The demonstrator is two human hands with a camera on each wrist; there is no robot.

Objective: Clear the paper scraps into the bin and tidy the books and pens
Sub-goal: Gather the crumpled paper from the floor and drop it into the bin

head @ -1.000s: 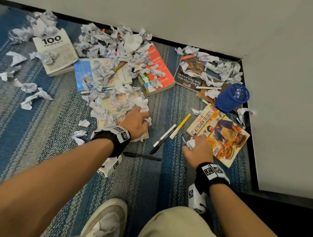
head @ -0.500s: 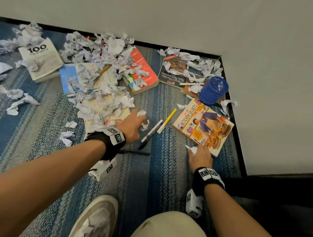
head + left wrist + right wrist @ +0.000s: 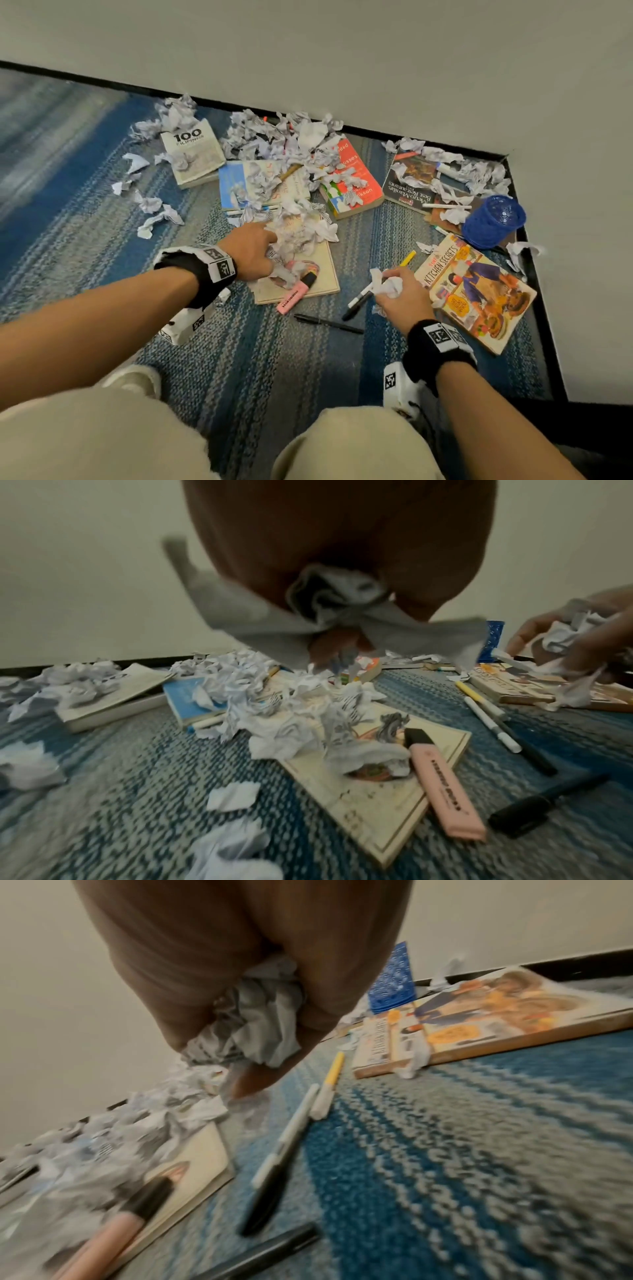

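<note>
My left hand (image 3: 251,251) clutches crumpled paper scraps (image 3: 337,599) above the cream book (image 3: 317,274), fingers curled round the wad and reaching into the pile (image 3: 301,229) heaped on its cover. My right hand (image 3: 399,294) grips a second ball of scraps (image 3: 390,286) beside the Kitchen Secrets cookbook (image 3: 479,294).

Half a second ago the left hand lay lower by the marker pens; it has since moved up onto the pile, and a pink highlighter (image 3: 296,291) now shows on the cream book where paper and wrist covered it. The right hand has swung left from the cookbook's near edge to the pens, its wad grown. Both hands look nearly full, so a trip to the bin seems due; no bin appears in any view.

Most scraps remain: over the red book (image 3: 356,185), the blue book (image 3: 233,181), the 100 Filipinos book (image 3: 193,150) and the restaurant guide (image 3: 411,185). A yellow pen (image 3: 407,258), a white-capped marker (image 3: 359,298) and a black pen (image 3: 329,323) lie untouched between my hands; a blue mesh pen holder (image 3: 493,219) lies tipped near the wall (image 3: 582,171).

The skirting board (image 3: 534,274) hems in the right side and back. Open carpet (image 3: 257,377) lies toward my knees and to the left.
</note>
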